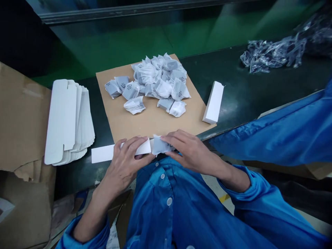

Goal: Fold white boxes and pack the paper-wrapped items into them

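My left hand (129, 159) is closed around a long white box (103, 154), which lies sideways at the table's front edge. Its open end faces right. In my right hand (190, 151) is a small packet wrapped in white film (159, 145), pinched between thumb and fingers right at that open end. Part of the packet is hidden under my fingers, and I cannot tell whether its tip is inside the box. Beyond my hands a pile of similar wrapped packets (163, 77) rests on a flat cardboard sheet (145, 126).
Flattened white cartons (62, 121) are stacked at the left, beside a large brown cardboard box (23, 117). Another white box (214, 102) stands at the sheet's right edge. Clear plastic bags (272, 55) lie at the far right. A blue sleeve (280, 131) reaches in from the right.
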The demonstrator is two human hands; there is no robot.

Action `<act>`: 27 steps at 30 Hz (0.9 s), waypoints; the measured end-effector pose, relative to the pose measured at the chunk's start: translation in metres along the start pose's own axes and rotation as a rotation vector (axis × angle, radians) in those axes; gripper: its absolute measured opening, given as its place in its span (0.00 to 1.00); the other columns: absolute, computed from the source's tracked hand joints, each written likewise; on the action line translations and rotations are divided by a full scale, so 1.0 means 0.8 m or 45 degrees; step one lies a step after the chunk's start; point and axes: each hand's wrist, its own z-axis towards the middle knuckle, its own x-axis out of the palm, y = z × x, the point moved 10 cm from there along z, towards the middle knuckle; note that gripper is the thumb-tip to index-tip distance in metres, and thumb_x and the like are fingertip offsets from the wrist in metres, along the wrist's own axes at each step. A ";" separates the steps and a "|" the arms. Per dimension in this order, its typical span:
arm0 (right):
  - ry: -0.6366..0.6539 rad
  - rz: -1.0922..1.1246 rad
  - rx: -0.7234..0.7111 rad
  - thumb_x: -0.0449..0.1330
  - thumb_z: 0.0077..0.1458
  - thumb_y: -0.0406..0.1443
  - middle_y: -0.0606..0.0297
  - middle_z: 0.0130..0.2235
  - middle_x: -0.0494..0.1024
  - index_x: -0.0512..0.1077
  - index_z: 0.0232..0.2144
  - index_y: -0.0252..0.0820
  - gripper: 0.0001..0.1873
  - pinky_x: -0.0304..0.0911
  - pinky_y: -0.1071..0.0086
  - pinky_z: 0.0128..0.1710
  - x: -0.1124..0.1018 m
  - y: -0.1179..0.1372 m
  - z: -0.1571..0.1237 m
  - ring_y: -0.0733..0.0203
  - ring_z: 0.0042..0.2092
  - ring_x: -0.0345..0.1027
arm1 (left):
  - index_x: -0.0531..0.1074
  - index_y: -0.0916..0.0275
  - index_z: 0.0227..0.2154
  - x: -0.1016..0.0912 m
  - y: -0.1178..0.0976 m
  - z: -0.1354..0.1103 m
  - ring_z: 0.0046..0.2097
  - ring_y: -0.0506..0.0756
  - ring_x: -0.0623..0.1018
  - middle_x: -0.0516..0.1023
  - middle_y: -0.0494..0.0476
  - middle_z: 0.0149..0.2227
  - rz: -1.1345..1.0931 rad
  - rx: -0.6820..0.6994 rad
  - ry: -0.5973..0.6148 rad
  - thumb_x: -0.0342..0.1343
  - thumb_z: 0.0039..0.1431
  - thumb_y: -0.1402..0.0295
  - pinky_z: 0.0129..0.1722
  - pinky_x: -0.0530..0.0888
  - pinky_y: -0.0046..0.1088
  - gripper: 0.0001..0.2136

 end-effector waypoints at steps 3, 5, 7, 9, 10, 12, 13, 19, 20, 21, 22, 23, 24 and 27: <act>0.194 -0.029 -0.055 0.53 0.66 0.35 0.50 0.48 0.75 0.68 0.55 0.37 0.17 0.70 0.55 0.46 0.034 0.003 0.003 0.51 0.48 0.69 | 0.72 0.47 0.51 0.009 -0.008 0.004 0.61 0.62 0.69 0.69 0.60 0.61 -0.013 0.047 0.054 0.49 0.58 0.84 0.56 0.65 0.47 0.26; 0.115 -0.009 -0.068 0.52 0.66 0.35 0.49 0.49 0.75 0.69 0.54 0.36 0.17 0.70 0.53 0.49 0.045 0.002 0.012 0.50 0.50 0.69 | 0.73 0.48 0.50 0.011 -0.010 0.005 0.60 0.62 0.69 0.69 0.61 0.60 0.036 0.055 0.042 0.49 0.58 0.84 0.55 0.65 0.47 0.25; -0.040 0.040 -0.032 0.52 0.66 0.33 0.48 0.51 0.73 0.68 0.54 0.35 0.16 0.69 0.53 0.52 0.047 -0.001 0.019 0.50 0.53 0.68 | 0.73 0.48 0.50 0.007 -0.009 0.006 0.59 0.62 0.70 0.71 0.61 0.59 0.092 0.042 -0.027 0.50 0.59 0.83 0.54 0.66 0.47 0.23; -0.174 0.177 0.086 0.55 0.63 0.31 0.49 0.52 0.72 0.68 0.53 0.37 0.17 0.69 0.55 0.54 0.044 -0.010 0.020 0.52 0.55 0.67 | 0.73 0.47 0.51 0.004 -0.007 0.006 0.58 0.61 0.70 0.72 0.61 0.58 0.098 0.022 -0.081 0.51 0.60 0.82 0.53 0.66 0.46 0.23; -0.208 0.310 0.173 0.57 0.61 0.30 0.51 0.52 0.71 0.68 0.54 0.39 0.18 0.70 0.57 0.54 0.045 -0.017 0.019 0.53 0.55 0.67 | 0.72 0.46 0.52 0.003 -0.006 0.006 0.58 0.61 0.70 0.72 0.60 0.58 0.080 0.006 -0.103 0.51 0.60 0.82 0.53 0.66 0.45 0.24; -0.176 0.701 0.343 0.58 0.59 0.29 0.56 0.51 0.73 0.65 0.56 0.43 0.23 0.71 0.60 0.53 0.056 -0.029 0.015 0.58 0.53 0.70 | 0.71 0.44 0.53 0.003 -0.003 0.005 0.58 0.60 0.70 0.72 0.59 0.58 0.029 -0.016 -0.126 0.51 0.61 0.82 0.53 0.66 0.43 0.26; -0.136 0.918 0.403 0.57 0.59 0.30 0.57 0.51 0.74 0.63 0.58 0.44 0.25 0.71 0.61 0.54 0.064 -0.030 0.014 0.60 0.53 0.71 | 0.71 0.44 0.54 0.004 -0.003 0.004 0.58 0.60 0.70 0.72 0.58 0.58 0.017 -0.020 -0.139 0.51 0.61 0.82 0.53 0.66 0.43 0.26; -0.187 1.407 0.562 0.62 0.57 0.36 0.57 0.52 0.77 0.62 0.61 0.42 0.30 0.67 0.61 0.56 0.089 -0.036 0.022 0.59 0.52 0.73 | 0.72 0.53 0.51 0.003 -0.015 0.007 0.56 0.60 0.73 0.72 0.64 0.56 0.129 0.030 -0.288 0.54 0.60 0.82 0.55 0.64 0.42 0.20; -0.235 1.372 0.592 0.63 0.55 0.35 0.59 0.47 0.80 0.64 0.60 0.41 0.30 0.69 0.63 0.52 0.084 -0.047 0.024 0.60 0.48 0.74 | 0.72 0.55 0.51 0.001 -0.018 0.009 0.56 0.61 0.73 0.72 0.66 0.55 0.143 0.039 -0.303 0.55 0.59 0.81 0.55 0.64 0.42 0.20; -0.273 1.323 0.610 0.64 0.54 0.34 0.63 0.41 0.80 0.66 0.59 0.40 0.30 0.70 0.66 0.48 0.074 -0.060 0.025 0.62 0.43 0.74 | 0.72 0.56 0.52 -0.001 -0.021 0.012 0.56 0.62 0.73 0.71 0.68 0.55 0.152 0.038 -0.311 0.56 0.59 0.81 0.55 0.65 0.42 0.20; -0.282 1.263 0.608 0.63 0.53 0.33 0.66 0.37 0.79 0.67 0.58 0.39 0.29 0.69 0.68 0.44 0.059 -0.073 0.027 0.64 0.39 0.73 | 0.71 0.56 0.53 -0.005 -0.022 0.014 0.57 0.64 0.72 0.70 0.70 0.56 0.157 0.019 -0.318 0.57 0.58 0.79 0.55 0.65 0.43 0.21; -0.269 1.193 0.587 0.62 0.53 0.32 0.68 0.33 0.78 0.67 0.57 0.38 0.28 0.68 0.70 0.41 0.040 -0.087 0.028 0.66 0.36 0.71 | 0.69 0.57 0.56 -0.008 -0.022 0.017 0.58 0.66 0.72 0.69 0.71 0.57 0.161 -0.018 -0.317 0.59 0.59 0.76 0.55 0.66 0.44 0.22; -0.240 1.105 0.554 0.60 0.53 0.30 0.69 0.32 0.76 0.67 0.57 0.37 0.27 0.66 0.71 0.39 0.017 -0.100 0.029 0.67 0.34 0.69 | 0.67 0.57 0.58 -0.009 -0.020 0.018 0.58 0.67 0.72 0.69 0.72 0.58 0.163 -0.066 -0.295 0.59 0.60 0.72 0.54 0.67 0.45 0.23; -0.120 0.794 0.475 0.56 0.52 0.27 0.69 0.30 0.74 0.69 0.54 0.36 0.25 0.62 0.73 0.34 -0.052 -0.136 0.028 0.67 0.32 0.66 | 0.59 0.58 0.65 0.008 -0.022 0.025 0.54 0.67 0.75 0.71 0.71 0.58 0.126 -0.158 -0.109 0.56 0.62 0.57 0.48 0.72 0.44 0.30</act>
